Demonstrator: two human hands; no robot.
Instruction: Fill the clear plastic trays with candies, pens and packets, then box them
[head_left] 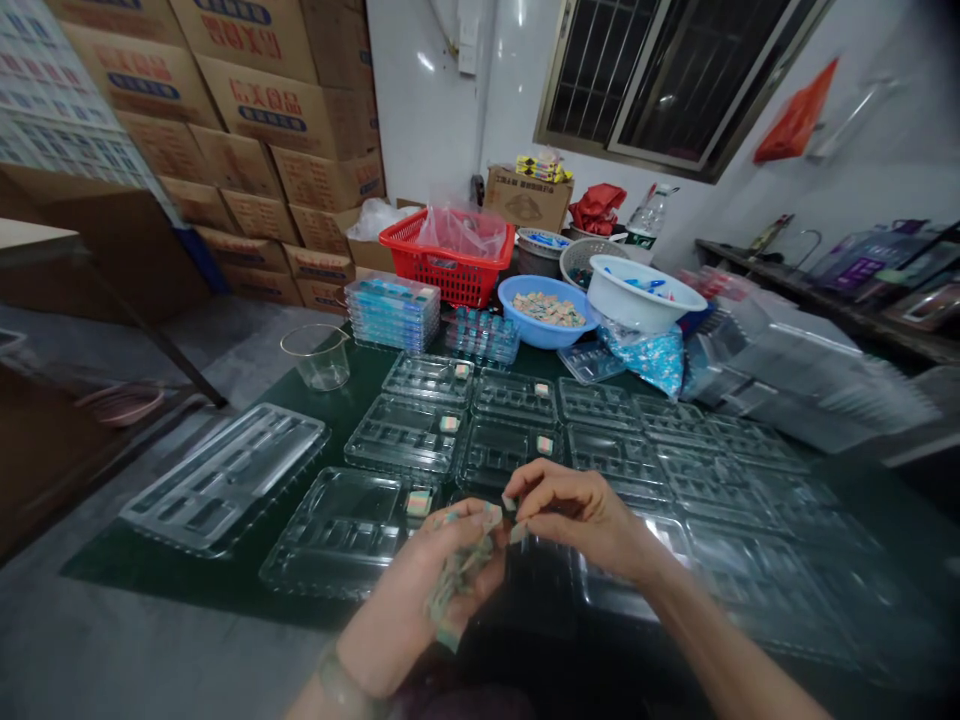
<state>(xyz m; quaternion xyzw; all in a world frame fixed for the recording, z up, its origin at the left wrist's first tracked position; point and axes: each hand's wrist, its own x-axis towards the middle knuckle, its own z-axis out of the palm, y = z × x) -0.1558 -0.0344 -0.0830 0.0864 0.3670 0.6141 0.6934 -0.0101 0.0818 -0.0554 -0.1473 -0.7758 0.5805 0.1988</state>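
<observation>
Blocks, small and striped, fill my left hand, which is curled shut round them low over the near edge of the mat, I think to keep the stock close. My right hand pinches one block between thumb and forefinger, just beside the left. Clear trays lie in rows just beyond (several hold a single block in a right-hand pocket). A blue bowl of more sits far off.
</observation>
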